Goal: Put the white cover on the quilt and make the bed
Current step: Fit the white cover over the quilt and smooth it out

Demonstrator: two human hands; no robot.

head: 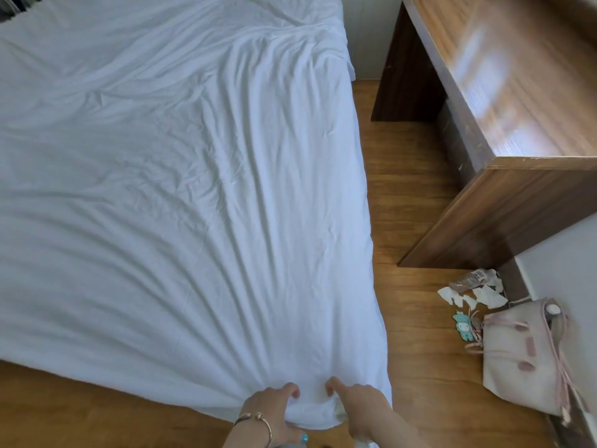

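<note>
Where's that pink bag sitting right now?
The pink bag stands on the wooden floor at the lower right, by the wall, right of the bed, below the desk.

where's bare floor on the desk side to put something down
Bare floor runs between the white cover and the wooden desk. It is crowded nearer the wall, by the pink bag and paper scraps.

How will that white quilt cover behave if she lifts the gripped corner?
Probably floppy: the white fabric quilt cover fans into creases toward the grip of the left hand and right hand. It likely drapes instead of holding shape. It may drag, since it spreads across the whole bed.
</note>
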